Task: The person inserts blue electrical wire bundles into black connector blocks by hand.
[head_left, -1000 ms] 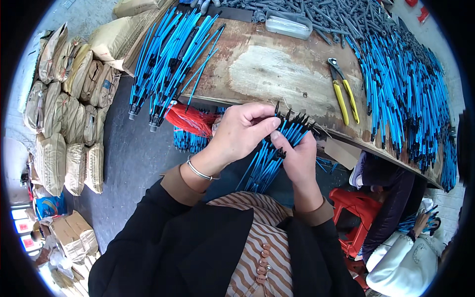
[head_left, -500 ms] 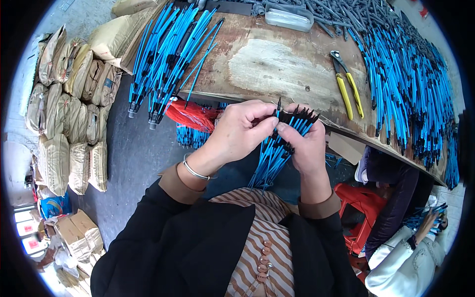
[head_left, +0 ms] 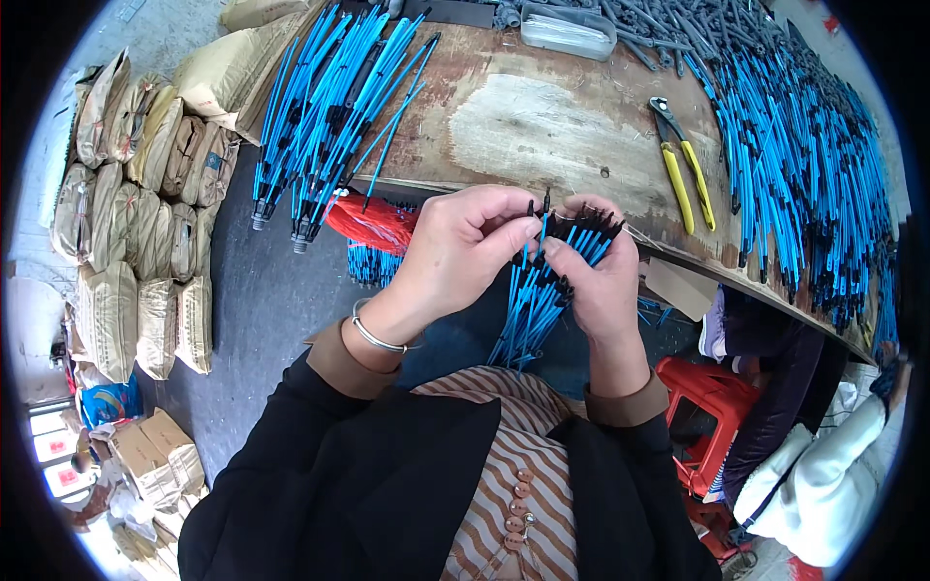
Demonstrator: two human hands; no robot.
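Observation:
In front of my chest, my right hand [head_left: 599, 274] is wrapped round a bundle of thin blue rods with black tips [head_left: 539, 308]. The tips fan out above its thumb, and the lower ends hang below the hand. My left hand [head_left: 463, 247] touches the bundle's left side, thumb and forefinger closed in a pinch on one blue rod with a black tip [head_left: 531, 209]. Another black-tipped rod stands up right beside that pinch. The far fingers of both hands are partly hidden behind the rods.
On the wooden table [head_left: 523, 126] lie yellow-handled pliers [head_left: 686, 174], a clear plastic box [head_left: 568, 31], and piles of blue rods left [head_left: 339, 107] and right [head_left: 804, 174]. Brown sacks [head_left: 107, 310] are stacked at left. A co-worker's white sleeve [head_left: 823, 484] and a red stool [head_left: 712, 407] are at lower right.
My left hand has moved slightly left, and a black-tipped rod now shows at its fingertips, apart from its neighbour. At right, the co-worker's arm has shifted outward toward the picture's rim.

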